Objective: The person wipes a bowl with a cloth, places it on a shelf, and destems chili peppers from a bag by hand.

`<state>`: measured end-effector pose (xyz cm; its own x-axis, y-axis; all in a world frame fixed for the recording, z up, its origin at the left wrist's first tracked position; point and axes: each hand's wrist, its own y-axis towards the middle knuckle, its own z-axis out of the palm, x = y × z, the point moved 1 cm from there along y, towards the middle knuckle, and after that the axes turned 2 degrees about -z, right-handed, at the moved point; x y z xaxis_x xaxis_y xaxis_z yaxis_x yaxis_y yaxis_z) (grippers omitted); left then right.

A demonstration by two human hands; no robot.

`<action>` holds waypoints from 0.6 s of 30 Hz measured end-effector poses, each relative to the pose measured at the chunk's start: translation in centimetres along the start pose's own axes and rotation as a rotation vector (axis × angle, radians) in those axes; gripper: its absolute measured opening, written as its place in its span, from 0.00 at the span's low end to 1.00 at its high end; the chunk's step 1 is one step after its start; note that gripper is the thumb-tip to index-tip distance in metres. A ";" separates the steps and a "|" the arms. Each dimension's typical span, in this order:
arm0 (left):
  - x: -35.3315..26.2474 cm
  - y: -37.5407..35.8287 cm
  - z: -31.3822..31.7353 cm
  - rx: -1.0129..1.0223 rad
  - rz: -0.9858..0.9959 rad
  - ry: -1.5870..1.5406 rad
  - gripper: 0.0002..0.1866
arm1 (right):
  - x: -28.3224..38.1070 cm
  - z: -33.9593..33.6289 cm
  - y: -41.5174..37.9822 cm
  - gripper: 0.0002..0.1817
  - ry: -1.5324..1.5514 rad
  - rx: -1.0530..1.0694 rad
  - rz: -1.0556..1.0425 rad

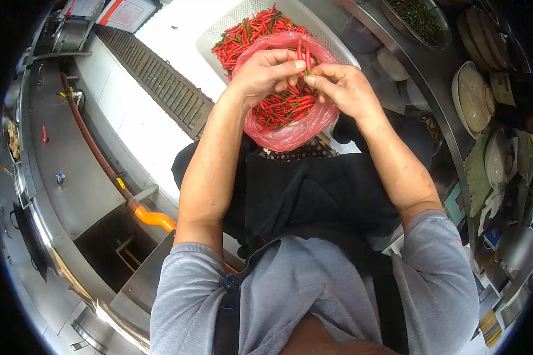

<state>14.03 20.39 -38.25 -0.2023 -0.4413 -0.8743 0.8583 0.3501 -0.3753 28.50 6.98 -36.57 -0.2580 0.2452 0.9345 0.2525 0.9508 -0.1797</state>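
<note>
Above a pink plastic bag (276,139), my left hand (267,74) pinches red chili peppers (307,54) between thumb and fingers. Close beside it, my right hand (346,89) has its thumb and forefinger closed at the green stem end of the same chilies. How many each hand grips is hard to make out. Loose red chilies (283,111) with green stems fill the open bag below. Behind the bag, more chilies (251,31) are heaped in a white perforated plastic basket (331,28).
A slotted floor drain (154,77) runs along the white tiles to the left. Farther left is a steel kitchen unit (59,139) with an orange pipe (154,218). On the right, a steel shelf (435,97) carries bowls, including a large pale bowl (472,97) and one of green peppers (417,19).
</note>
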 end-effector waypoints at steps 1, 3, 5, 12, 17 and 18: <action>0.0 0.0 -0.1 0.001 0.014 0.009 0.09 | 0.1 0.1 0.0 0.12 -0.001 0.001 -0.001; 0.3 0.2 -0.2 0.008 0.031 0.031 0.10 | 0.3 0.2 0.0 0.12 0.011 -0.080 -0.017; 0.6 0.4 0.0 0.015 0.047 0.054 0.10 | 0.1 0.2 0.1 0.12 0.029 -0.062 0.002; 0.7 0.7 0.2 -0.111 0.148 -0.044 0.10 | -1.4 -0.2 0.9 0.11 0.257 -0.085 0.031; 1.1 1.0 0.1 -0.143 0.178 -0.063 0.11 | -0.9 0.5 0.7 0.10 0.216 -0.061 0.001; 1.2 1.1 0.2 -0.154 0.180 -0.052 0.11 | -0.8 0.5 0.6 0.10 0.191 -0.052 0.000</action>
<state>14.78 20.07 -39.67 -0.0242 -0.4009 -0.9158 0.7954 0.5471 -0.2606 28.42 7.46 -37.60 -0.0776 0.1999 0.9767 0.3018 0.9384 -0.1680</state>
